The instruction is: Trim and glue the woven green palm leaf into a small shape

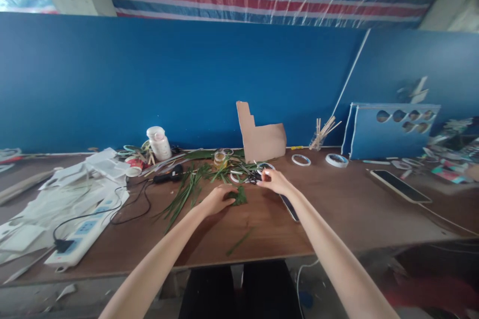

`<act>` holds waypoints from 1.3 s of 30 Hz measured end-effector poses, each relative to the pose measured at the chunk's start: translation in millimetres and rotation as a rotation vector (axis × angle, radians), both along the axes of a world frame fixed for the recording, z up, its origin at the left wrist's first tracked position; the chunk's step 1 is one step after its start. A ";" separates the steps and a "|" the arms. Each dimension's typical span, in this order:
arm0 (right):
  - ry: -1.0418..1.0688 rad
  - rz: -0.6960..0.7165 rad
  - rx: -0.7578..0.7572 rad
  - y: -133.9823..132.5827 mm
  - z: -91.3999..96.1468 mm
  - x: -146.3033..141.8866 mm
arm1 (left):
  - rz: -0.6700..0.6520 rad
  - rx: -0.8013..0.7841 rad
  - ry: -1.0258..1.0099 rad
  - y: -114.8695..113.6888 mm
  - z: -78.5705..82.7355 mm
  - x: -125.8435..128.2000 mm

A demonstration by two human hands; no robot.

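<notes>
My left hand (220,198) is closed on the edge of a small bunched piece of green leaf (240,195), low over the table. My right hand (275,181) has its fingers curled together at what looks like a pair of black-handled scissors (254,176); the fingers partly hide them. Around the scissors lie white tape rings and cut leaf bits. Long green leaf strips (183,194) spread out left of my left hand. A loose strip (239,241) rests nearer the table's front edge. Under my right forearm a phone (289,208) is partly covered.
A cardboard cutout (262,137) leans on the blue partition (187,79). Leftward are a power strip (86,232), a black-handled tool (168,174), a white bottle (159,143) and white scraps. Rightward are tape rolls (337,160), wooden sticks (322,132) and another phone (400,185).
</notes>
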State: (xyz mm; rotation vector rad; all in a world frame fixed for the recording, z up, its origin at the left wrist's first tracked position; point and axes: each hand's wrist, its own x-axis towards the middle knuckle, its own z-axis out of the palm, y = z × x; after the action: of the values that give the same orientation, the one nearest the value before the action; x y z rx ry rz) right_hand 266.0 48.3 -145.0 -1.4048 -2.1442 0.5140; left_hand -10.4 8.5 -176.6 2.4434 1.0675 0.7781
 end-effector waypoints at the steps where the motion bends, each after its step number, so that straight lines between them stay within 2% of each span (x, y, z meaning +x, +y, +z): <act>1: 0.000 0.054 -0.022 -1.1 -1.6 -12.3 | 0.015 0.007 -0.014 0.8 -0.4 0.5; 4: 0.007 0.205 -0.101 -4.0 -7.0 -42.1 | 0.043 0.022 -0.040 -0.9 0.0 -1.5; 8: 0.029 0.245 -0.114 -6.9 -16.7 -58.8 | 0.012 0.047 0.005 -5.6 1.8 -7.2; 17: 0.065 0.258 -0.118 -13.9 -38.7 -57.4 | 0.001 0.088 0.066 -5.9 -2.7 -10.1; 32: 0.048 0.253 -0.110 -20.5 -37.5 -62.0 | 0.019 0.153 0.125 -4.8 -6.8 -9.1; 39: 0.060 0.268 -0.111 -19.8 -37.9 -62.2 | 0.077 0.179 0.158 -11.1 -3.6 -1.0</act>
State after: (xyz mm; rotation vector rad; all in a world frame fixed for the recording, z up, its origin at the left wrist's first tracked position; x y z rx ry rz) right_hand 203.8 28.4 -182.9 -1.1466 -2.2983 0.7765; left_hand -11.4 -2.6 -180.2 2.6657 1.2027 0.7440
